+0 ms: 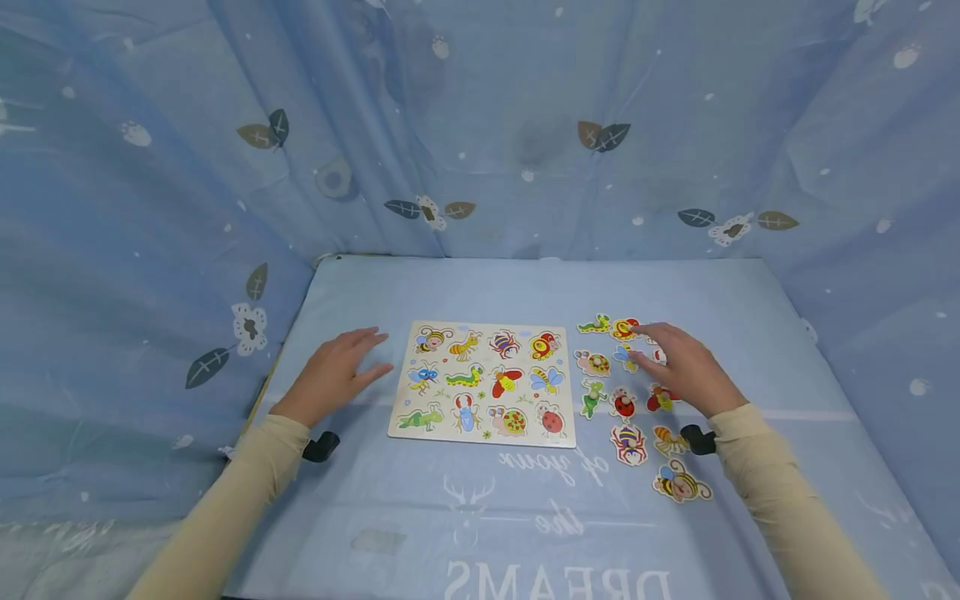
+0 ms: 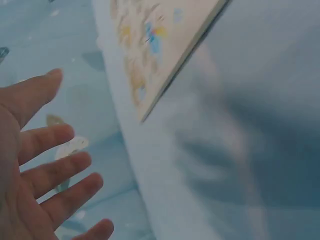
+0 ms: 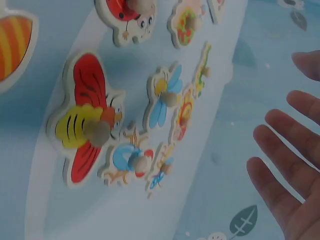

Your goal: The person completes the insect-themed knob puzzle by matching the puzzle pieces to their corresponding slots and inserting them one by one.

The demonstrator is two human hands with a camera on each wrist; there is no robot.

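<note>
A wooden insect puzzle board [image 1: 448,373] lies flat on the table, printed with insect pictures. My left hand [image 1: 335,377] hovers left of it, fingers spread and holding nothing; the left wrist view shows this hand [image 2: 45,170] apart from the board's corner. Over the loose puzzle pieces on the right hangs my right hand [image 1: 690,367], its fingers extended and nothing in them. Beneath and around it are a dragonfly piece [image 1: 624,357], a red-winged bug piece [image 3: 84,115] with a round wooden knob and a ladybug piece [image 1: 623,404]. The hand partly hides some pieces.
Lower down lie a spider piece [image 1: 628,445] and a bee piece [image 1: 681,485]; a snail piece [image 1: 597,364] sits beside the board's right edge. Pale blue cloth [image 1: 465,533] with printed lettering covers the table. Patterned blue curtains [image 1: 495,125] hang behind and at both sides.
</note>
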